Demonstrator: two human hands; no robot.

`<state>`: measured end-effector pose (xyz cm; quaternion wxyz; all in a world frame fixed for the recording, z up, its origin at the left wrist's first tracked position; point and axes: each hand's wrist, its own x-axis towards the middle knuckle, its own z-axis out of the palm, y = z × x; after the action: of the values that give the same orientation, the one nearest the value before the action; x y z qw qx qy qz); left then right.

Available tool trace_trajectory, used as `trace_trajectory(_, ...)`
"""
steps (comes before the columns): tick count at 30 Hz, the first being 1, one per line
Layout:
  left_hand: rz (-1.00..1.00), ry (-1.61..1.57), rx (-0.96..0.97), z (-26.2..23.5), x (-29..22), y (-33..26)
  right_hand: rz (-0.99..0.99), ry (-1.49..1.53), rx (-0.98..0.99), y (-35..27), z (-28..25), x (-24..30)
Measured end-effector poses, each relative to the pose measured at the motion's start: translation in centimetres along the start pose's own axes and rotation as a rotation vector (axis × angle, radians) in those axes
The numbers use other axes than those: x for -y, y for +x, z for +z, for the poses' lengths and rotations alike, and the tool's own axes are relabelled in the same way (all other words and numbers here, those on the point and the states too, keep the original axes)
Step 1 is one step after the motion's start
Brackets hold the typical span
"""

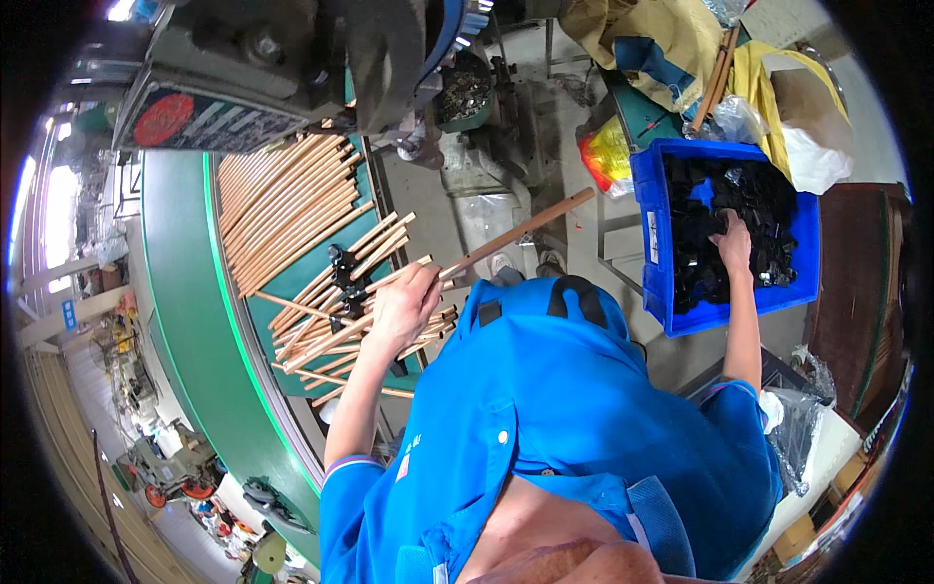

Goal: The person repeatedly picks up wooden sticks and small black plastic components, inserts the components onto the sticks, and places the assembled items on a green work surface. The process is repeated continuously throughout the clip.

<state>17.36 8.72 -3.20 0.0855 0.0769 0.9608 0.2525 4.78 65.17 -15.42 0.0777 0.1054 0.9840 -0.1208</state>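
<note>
My left hand (pixel 404 301) is closed round a wooden stick (pixel 530 225), whose darker brown length slants up to the right in front of my body. Beneath and beside that hand, pale wooden sticks (pixel 326 336) lie crossed in a loose heap on the green table. Black fittings (pixel 344 273) sit among them. My right arm stretches out to a blue bin (pixel 720 153) full of small black parts (pixel 693 273). Down in these parts is my right hand (pixel 735 243), its fingers curled, the tips partly hidden; what they pinch is too dark to make out.
More sticks (pixel 287 200) lie side by side farther up the table. A dark machine (pixel 263 58) overhangs its far end. Beyond the bin are yellow sacks (pixel 769 107) and a green tub of scraps (pixel 464 97). A brown wooden panel (pixel 856 292) stands right of the bin.
</note>
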Motion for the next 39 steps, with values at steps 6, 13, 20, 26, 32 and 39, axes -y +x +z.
trace_trajectory(6, 0.009, 0.084, -0.075, -0.3, 0.4, 0.6, 0.199, 0.596, -0.192, 1.1, -0.7, 0.1)
trace_trajectory(13, -0.006, 0.137, -0.133, -0.5, 0.3, 1.2, -0.153, 1.495, 0.378, -3.4, -2.6, 23.3)
trace_trajectory(20, 0.031, 0.262, -0.349, -0.4, 2.2, 1.0, -0.092, 1.487, 0.630, -2.3, -0.7, 26.6)
trace_trajectory(26, 0.093, 0.225, -0.329, 0.0, 3.7, 2.3, -0.261, 1.307, 0.754, -2.4, -1.0, 29.4)
trace_trajectory(32, 0.194, 0.440, -0.316, -1.9, 3.3, 3.6, -0.724, 0.494, 1.007, 3.6, -1.7, 30.4)
trace_trajectory(39, 0.195, 0.381, -0.248, -3.4, 4.1, 5.3, -1.076, 0.331, 0.843, -0.4, -3.7, 40.2)
